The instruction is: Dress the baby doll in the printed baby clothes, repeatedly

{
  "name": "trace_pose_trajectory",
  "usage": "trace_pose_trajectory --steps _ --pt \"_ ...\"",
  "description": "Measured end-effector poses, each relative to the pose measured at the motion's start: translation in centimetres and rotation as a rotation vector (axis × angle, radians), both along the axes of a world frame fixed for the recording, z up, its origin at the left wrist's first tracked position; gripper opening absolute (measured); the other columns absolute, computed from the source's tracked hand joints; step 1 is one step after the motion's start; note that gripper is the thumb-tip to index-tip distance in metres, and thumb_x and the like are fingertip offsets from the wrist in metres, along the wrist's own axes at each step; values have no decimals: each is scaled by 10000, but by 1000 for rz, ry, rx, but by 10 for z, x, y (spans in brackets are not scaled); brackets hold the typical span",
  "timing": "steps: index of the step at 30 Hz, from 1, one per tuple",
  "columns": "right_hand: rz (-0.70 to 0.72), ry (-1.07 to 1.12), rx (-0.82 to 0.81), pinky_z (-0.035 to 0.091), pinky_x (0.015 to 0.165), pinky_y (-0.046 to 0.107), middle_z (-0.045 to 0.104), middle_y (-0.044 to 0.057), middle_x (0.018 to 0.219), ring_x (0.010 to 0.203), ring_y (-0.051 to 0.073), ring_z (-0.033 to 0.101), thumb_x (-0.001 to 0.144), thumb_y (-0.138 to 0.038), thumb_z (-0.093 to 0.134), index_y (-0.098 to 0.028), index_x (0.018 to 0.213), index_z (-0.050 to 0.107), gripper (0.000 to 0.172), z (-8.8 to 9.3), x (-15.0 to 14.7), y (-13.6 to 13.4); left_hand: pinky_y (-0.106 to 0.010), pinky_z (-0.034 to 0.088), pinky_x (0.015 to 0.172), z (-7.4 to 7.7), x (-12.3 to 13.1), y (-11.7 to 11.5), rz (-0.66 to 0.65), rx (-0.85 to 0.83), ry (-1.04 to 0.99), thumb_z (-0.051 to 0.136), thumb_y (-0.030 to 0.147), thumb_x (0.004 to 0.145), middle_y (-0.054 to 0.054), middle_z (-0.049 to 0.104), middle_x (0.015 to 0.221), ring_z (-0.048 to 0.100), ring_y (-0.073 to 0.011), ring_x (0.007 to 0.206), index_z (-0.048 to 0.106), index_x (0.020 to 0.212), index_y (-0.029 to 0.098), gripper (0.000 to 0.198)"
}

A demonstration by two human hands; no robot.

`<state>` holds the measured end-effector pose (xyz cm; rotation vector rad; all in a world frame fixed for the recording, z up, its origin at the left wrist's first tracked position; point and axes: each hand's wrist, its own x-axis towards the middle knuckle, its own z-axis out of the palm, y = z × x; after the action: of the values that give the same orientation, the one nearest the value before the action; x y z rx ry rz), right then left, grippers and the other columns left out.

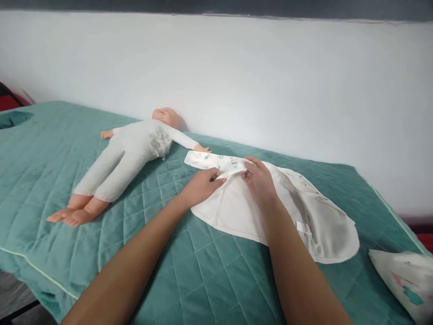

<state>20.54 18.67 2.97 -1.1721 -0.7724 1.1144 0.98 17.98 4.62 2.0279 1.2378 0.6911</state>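
A white baby garment (237,216) with a small coloured print lies spread on the bed, mostly plain side up, a small label showing on its right part. My left hand (203,184) pinches the garment's edge between thumb and fingers. Close beside it, my right hand (259,179) is closed on the same raised edge. One printed sleeve stretches left, its end near a baby doll's hand. The baby doll (135,140) lies on its back to the left, with a white cloth body, its head toward the wall and its feet toward me.
A green quilted cover (189,275) spreads over the bed. Behind it rises a white wall (237,81). At the lower right corner sits a white printed cloth item (406,275), partly cut off. The bed's front edge (37,266) shows at lower left.
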Motion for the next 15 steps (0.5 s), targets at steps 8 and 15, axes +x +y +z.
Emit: trace_pose_trajectory --steps 8,15 --pt "131 -250 194 382 1153 463 639 44 1332 1308 229 547 710 -201 660 -246 1095 663 388 -15 -3 3 -321 436 643 -3 -12 11 233 -97 -66 401 568 937 -46 665 724 605 -216 704 592 697 189 487" --pt "183 -974 197 183 1244 473 409 88 1567 1490 266 298 805 -242 603 -207 1360 557 558 -28 -16 7 -409 501 756 -15 -8 11 376 176 502 429 374 952 -130 692 961 656 -316 901 626 994 197 269"
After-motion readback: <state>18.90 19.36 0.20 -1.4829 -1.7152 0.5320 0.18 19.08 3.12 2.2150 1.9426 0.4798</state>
